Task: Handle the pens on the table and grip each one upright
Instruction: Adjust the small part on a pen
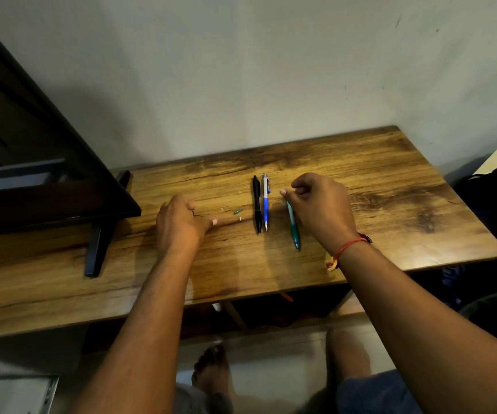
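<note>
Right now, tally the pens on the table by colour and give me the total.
black pen: 1
blue and white pen: 1
green pen: 1
Total: 3

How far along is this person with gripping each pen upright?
Nothing looks finished yet. In hand: the right hand seems to pinch the top end of the green pen, which is not yet upright. Left: the black pen and the blue pen lie flat side by side on the table, untouched. The left hand rests on the table, holding nothing.
</note>
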